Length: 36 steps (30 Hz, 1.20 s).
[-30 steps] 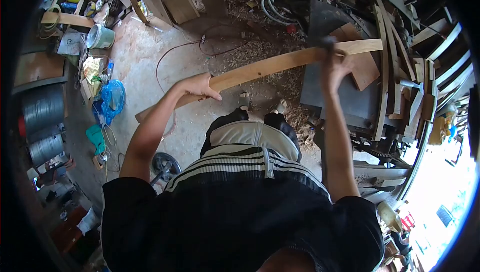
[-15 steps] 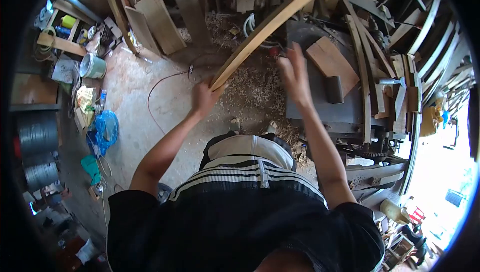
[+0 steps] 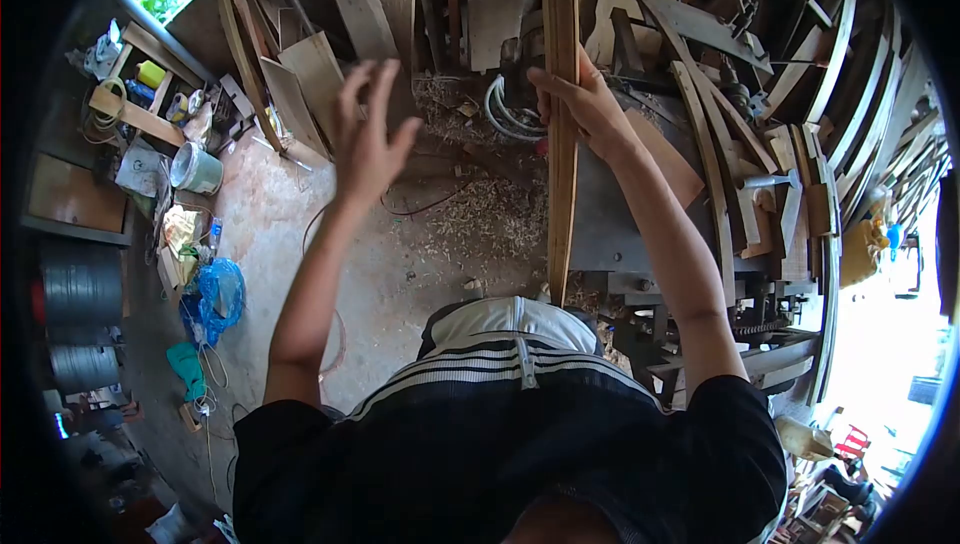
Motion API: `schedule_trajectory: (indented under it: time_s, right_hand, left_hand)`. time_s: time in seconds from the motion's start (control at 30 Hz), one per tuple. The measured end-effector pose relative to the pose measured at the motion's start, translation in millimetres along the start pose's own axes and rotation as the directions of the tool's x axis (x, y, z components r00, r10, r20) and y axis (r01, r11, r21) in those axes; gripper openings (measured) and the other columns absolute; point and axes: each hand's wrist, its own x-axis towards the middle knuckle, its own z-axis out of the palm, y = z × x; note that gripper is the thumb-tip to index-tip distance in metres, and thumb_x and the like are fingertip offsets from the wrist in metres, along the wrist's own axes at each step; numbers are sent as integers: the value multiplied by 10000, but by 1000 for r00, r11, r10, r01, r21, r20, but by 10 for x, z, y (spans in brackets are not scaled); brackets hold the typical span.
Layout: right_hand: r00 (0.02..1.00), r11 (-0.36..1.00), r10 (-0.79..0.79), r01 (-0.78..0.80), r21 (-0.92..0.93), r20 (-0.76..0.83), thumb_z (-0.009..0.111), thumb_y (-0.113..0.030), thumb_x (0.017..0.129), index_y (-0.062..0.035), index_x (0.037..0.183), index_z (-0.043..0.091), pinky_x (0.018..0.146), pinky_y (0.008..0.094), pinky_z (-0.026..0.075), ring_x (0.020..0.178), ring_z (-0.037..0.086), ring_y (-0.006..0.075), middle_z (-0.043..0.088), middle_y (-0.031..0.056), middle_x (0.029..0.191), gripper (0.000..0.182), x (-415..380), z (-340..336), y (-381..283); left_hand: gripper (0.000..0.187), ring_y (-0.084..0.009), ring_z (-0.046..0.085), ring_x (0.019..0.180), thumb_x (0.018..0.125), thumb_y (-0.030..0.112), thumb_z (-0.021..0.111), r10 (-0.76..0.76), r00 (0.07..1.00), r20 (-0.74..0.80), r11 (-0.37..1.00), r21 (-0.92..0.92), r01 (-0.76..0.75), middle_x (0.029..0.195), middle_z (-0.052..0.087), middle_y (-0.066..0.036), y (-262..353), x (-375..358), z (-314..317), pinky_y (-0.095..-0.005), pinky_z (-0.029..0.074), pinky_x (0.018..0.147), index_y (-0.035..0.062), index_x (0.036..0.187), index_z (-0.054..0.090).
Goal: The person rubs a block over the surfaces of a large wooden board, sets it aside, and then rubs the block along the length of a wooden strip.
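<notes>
A long, narrow wooden plank (image 3: 562,179) runs nearly straight from the top of the view down toward my waist. My right hand (image 3: 588,109) is closed around its upper part, thumb across the near face and fingers behind. To the left, my left hand (image 3: 372,144) is raised in the air with its fingers spread and nothing in it. Behind the plank, to the right, lies a dark metal machine table (image 3: 620,229) with a flat piece of wood (image 3: 665,159) on it, partly hidden by my right forearm.
Wood shavings (image 3: 500,214) cover the floor ahead of me. Boards (image 3: 350,4) lean against the back wall, and curved wooden strips (image 3: 710,164) are stacked at the right. A bucket (image 3: 197,168) and a blue plastic bag (image 3: 215,299) stand at the left. A thin cable (image 3: 430,206) crosses the floor.
My left hand has let go of the plank and moved up and left. My right hand, open before, has taken hold of it. The plank has swung from slanted to nearly straight.
</notes>
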Motion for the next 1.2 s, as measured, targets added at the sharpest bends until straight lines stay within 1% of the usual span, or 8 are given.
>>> schedule_trajectory:
  time_s: [0.37, 0.57, 0.8, 0.97, 1.03, 1.1, 1.17, 1.2]
  right_hand:
    - [962, 974, 206, -185, -130, 177, 682, -240, 851, -22, 911, 573, 447, 272, 469, 498, 556, 110, 571, 30, 653, 251, 480, -339, -460]
    - [678, 811, 579, -422, -406, 453, 643, -298, 833, -28, 677, 586, 414, 289, 409, 414, 514, 148, 538, 61, 539, 317, -49, -606, 97]
    - [452, 609, 792, -532, -588, 411, 684, -145, 802, 15, 808, 601, 507, 297, 497, 543, 610, 167, 602, 86, 622, 180, -289, -1074, -203]
    - [368, 527, 833, -305, -793, 413, 760, -123, 771, 39, 983, 637, 634, 275, 551, 730, 685, 166, 686, 130, 839, 294, -196, -1635, -40]
    - [386, 480, 849, -278, -832, 360, 787, -172, 741, 27, 1025, 640, 694, 296, 548, 786, 687, 191, 693, 136, 879, 377, -132, -1706, 6]
    - [416, 430, 859, -268, -862, 299, 814, -221, 711, 14, 1067, 644, 754, 317, 545, 842, 690, 217, 699, 142, 919, 460, -125, -1863, 89]
    - [675, 263, 672, 167, -950, 305, 859, -380, 640, -5, 1164, 607, 911, 365, 489, 998, 642, 274, 672, 166, 1059, 692, -207, -2036, 215]
    - [671, 197, 724, 21, -980, 160, 853, -506, 582, -69, 1246, 587, 1020, 383, 398, 1177, 535, 311, 612, 158, 1208, 838, -244, -2119, 273]
  left_hand:
    - [780, -354, 366, 1291, 758, 151, 753, -19, 998, -60, 956, 292, 36, 1422, 328, -156, -533, 166, -569, -454, 323, 1056, 151, 1435, 364]
    - [1019, -373, 246, 1379, 639, 179, 829, -18, 993, 115, 943, 333, -21, 1533, 197, -117, -785, 6, -448, -495, 258, 1114, 242, 1486, 267]
    - [1036, -311, 209, 1414, 612, 264, 843, -30, 937, 347, 914, 390, -114, 1568, 125, -58, -1045, -287, -281, -518, 146, 1163, 271, 1478, 274]
    - [652, -230, 589, 1040, 632, 245, 821, -10, 901, 433, 942, 307, -137, 1112, 587, -42, -1028, -334, -188, -446, 443, 966, 204, 1214, 529]
    - [319, -238, 664, 758, 628, 223, 778, -27, 871, 490, 986, 157, -58, 805, 648, -49, -980, -481, 4, -383, 550, 653, 99, 851, 587]
    - [298, -245, 666, 773, 651, 227, 776, -52, 846, 531, 995, 99, -1, 786, 634, -67, -747, -597, 108, -395, 532, 692, 90, 825, 576]
    - [296, -248, 669, 788, 655, 228, 769, -38, 838, 544, 998, 55, 10, 804, 641, -77, -563, -661, 221, -400, 530, 698, 86, 823, 572]
    - [293, -250, 671, 802, 658, 228, 762, -44, 836, 547, 999, 30, 34, 821, 648, -87, -474, -702, 277, -406, 529, 704, 82, 822, 567]
